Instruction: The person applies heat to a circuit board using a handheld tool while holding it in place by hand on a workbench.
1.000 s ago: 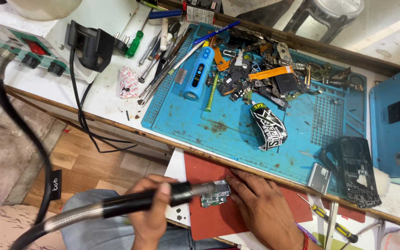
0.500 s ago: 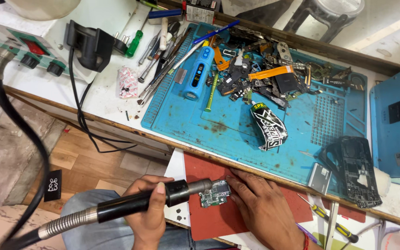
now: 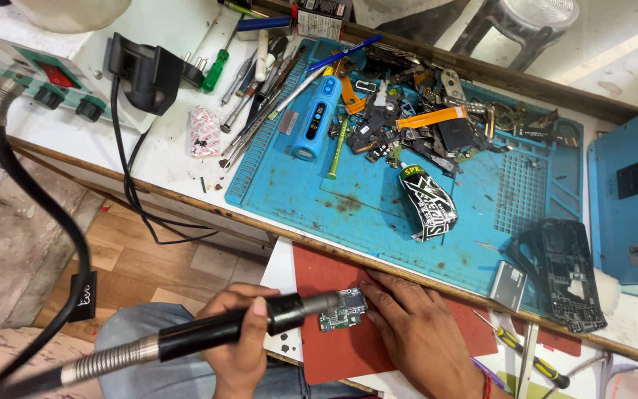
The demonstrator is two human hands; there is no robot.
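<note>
In the head view, the small green printed circuit board [image 3: 342, 309] lies flat on the dull red rectangular mat [image 3: 341, 351] at the near edge of the work surface [image 3: 167, 159], just in front of the blue silicone repair mat [image 3: 378, 210] strewn with phone parts. The right hand [image 3: 426, 336] rests palm down beside the board, its grip released, fingertips [image 3: 367, 287] pinning the board's edge. The left hand [image 3: 239, 347] has its grip clenched around the black cylindrical hot-air handpiece [image 3: 223, 332], whose metal nozzle sits over the board. The board looks light, thin and stiff, yet fragile, with tiny components on its face; it is best held by its bare edges.
</note>
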